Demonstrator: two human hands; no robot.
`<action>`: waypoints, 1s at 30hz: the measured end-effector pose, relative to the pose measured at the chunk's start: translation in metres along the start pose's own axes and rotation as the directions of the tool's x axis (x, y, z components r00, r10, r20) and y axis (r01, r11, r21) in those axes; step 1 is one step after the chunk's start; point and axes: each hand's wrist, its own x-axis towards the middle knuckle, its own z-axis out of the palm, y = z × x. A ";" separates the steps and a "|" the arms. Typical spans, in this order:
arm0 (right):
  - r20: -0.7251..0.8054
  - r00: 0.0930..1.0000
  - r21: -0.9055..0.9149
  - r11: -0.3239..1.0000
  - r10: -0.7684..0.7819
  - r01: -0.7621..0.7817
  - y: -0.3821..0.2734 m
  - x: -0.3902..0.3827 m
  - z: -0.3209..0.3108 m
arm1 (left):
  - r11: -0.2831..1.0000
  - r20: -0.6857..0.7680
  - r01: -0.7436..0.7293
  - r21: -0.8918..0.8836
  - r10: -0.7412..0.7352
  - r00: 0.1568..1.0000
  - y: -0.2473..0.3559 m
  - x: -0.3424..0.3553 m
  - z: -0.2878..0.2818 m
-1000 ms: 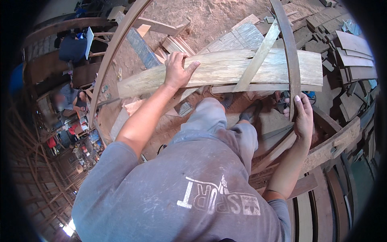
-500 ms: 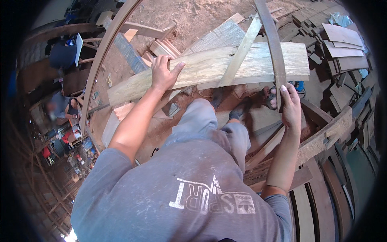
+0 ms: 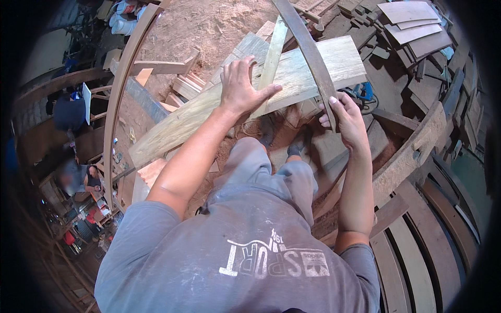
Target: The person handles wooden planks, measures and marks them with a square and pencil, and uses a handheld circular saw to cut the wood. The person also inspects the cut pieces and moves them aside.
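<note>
A wide pale board (image 3: 334, 60) slants across in front of me, its left end lower and nearer. My left hand (image 3: 242, 88) rests over its middle with thumb and fingers spread, the thumb lying across a narrow pale strip (image 3: 272, 55) that crosses the board. My right hand (image 3: 344, 117) is closed round the near end of a long, dark, slightly curved wooden strip (image 3: 310, 49), which passes above the board's right part. The strip's far end runs out at the top edge.
A tall curved wooden piece (image 3: 117, 99) rises on my left. Stacked boards (image 3: 412, 23) lie at the far right, and a thick beam (image 3: 412, 151) is beside my right arm. A blue power tool (image 3: 365, 91) sits beyond my right hand. Another person (image 3: 91, 177) is at the left.
My left hand has slid right along the board to the narrow pale strip, and its fingers have spread. The dark strip, still in my right hand, and the board stand at steeper slants in view.
</note>
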 end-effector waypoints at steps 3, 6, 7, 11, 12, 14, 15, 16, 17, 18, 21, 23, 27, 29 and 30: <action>0.009 1.000 0.000 1.000 -0.004 0.004 0.002 0.002 -0.002 | 0.999 0.023 0.036 -0.002 -0.036 0.999 0.002 0.000 0.001; 0.012 1.000 0.005 1.000 -0.014 0.014 0.002 0.003 -0.001 | 0.999 0.029 0.048 -0.014 -0.048 0.998 0.003 0.002 0.000; 0.014 1.000 0.009 1.000 -0.017 0.017 0.003 0.003 0.000 | 0.999 0.029 0.049 -0.016 -0.048 0.998 0.002 0.002 -0.001; 0.004 1.000 0.023 1.000 0.005 -0.005 -0.002 0.002 0.001 | 1.000 0.006 0.018 0.017 -0.018 1.000 0.002 0.003 0.002; 0.003 1.000 0.014 1.000 0.007 -0.007 -0.002 0.002 0.001 | 1.000 0.009 0.016 0.011 -0.016 1.000 0.001 0.003 0.002; 0.003 1.000 0.012 1.000 0.007 -0.007 -0.001 0.002 0.001 | 1.000 0.020 0.014 0.010 -0.014 1.000 -0.001 0.003 0.003; 0.005 1.000 0.018 1.000 0.004 -0.004 0.000 0.003 0.000 | 1.000 0.026 0.014 0.013 -0.014 1.000 -0.001 0.003 0.002; 0.006 1.000 0.025 1.000 0.000 -0.001 0.001 0.003 0.000 | 1.000 0.032 0.013 0.017 -0.013 0.999 0.000 0.004 0.001; 0.008 1.000 0.019 1.000 0.003 -0.003 0.003 0.003 -0.001 | 1.000 0.058 0.007 0.022 -0.008 0.998 0.001 0.003 0.000; 0.010 1.000 0.012 1.000 0.002 -0.003 0.004 0.004 -0.001 | 1.000 0.082 0.000 0.028 -0.002 0.997 0.003 0.004 -0.003; 0.021 1.000 -0.010 1.000 0.001 0.000 0.002 0.004 0.000 | 0.994 0.092 -0.104 -0.012 0.105 0.990 0.001 0.010 -0.001; 0.029 1.000 -0.016 1.000 -0.002 0.002 0.000 0.002 0.002 | 0.990 0.080 -0.133 -0.044 0.136 0.987 -0.002 0.009 0.002; 0.037 0.999 -0.001 1.000 -0.001 0.001 -0.005 0.002 0.002 | 0.992 0.070 -0.090 -0.083 0.096 0.993 0.003 0.011 0.005; 0.044 0.999 0.014 1.000 0.013 -0.013 -0.006 0.001 0.000 | 0.993 0.080 -0.083 -0.087 0.090 0.993 0.006 0.012 0.005; 0.048 0.999 0.026 1.000 0.017 -0.018 -0.006 0.003 -0.001 | 0.993 0.088 -0.083 -0.079 0.090 0.992 0.009 0.014 0.002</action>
